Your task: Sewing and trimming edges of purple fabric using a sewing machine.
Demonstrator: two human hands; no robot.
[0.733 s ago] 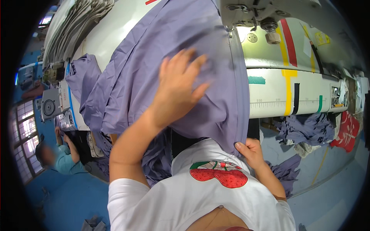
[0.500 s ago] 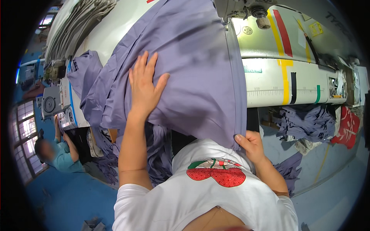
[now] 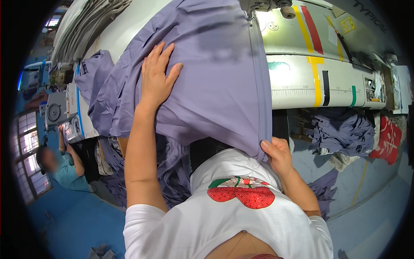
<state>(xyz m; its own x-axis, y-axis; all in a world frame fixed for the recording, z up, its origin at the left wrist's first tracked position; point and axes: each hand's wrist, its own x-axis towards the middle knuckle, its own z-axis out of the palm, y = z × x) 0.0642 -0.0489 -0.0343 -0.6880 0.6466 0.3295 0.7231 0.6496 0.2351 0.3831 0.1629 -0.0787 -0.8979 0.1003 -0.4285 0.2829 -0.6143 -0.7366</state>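
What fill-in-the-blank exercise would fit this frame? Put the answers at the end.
The person's ____ hand lies spread on the purple cloth.
The right hand pinches the cloth's near edge, its ____ on top.
Between the yellow strip and the green strip on the machine bed is a ____ strip.
The two fruits printed on the white shirt are coloured ____.
Missing words: left; thumb; black; red

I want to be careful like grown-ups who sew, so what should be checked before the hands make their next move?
1. Left hand spread flat on the purple cloth: ok.
2. Right hand holding the cloth's near right corner: ok.
3. Both hands away from the sewing machine head: ok.
4. Cloth smooth all over: not ok, it's creased on the left.
5. Needle up or down: cannot tell, too small to see.
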